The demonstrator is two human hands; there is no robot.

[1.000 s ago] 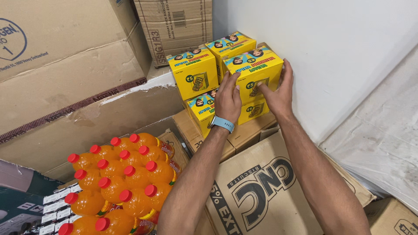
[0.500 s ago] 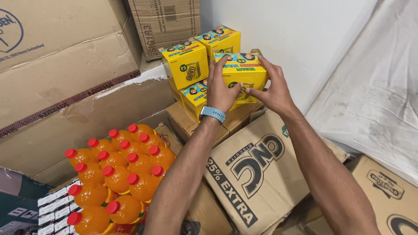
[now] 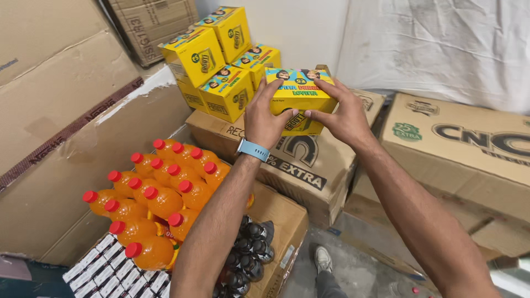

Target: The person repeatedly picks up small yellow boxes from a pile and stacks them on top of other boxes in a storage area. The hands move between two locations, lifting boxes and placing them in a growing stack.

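Both my hands hold a yellow carton with a blue printed top (image 3: 298, 88). My left hand (image 3: 266, 116), with a light blue watch at the wrist, grips its left side. Its right side and front are gripped by my right hand (image 3: 342, 113). The carton sits low over a brown cardboard box (image 3: 309, 165); whether it rests on the box I cannot tell. Behind and to the left, several more yellow cartons (image 3: 212, 60) are stacked in two layers against the white wall.
A shrink-wrapped pack of orange drink bottles with red caps (image 3: 157, 198) lies at lower left, dark-capped bottles (image 3: 248, 259) beside it. Large cardboard boxes (image 3: 61, 110) stand at left and right (image 3: 469, 160). My shoe (image 3: 323, 258) shows on the grey floor below.
My hands have lifted the yellow carton off the stack and drawn it forward and right. It is now over the brown box, clear of the other cartons.
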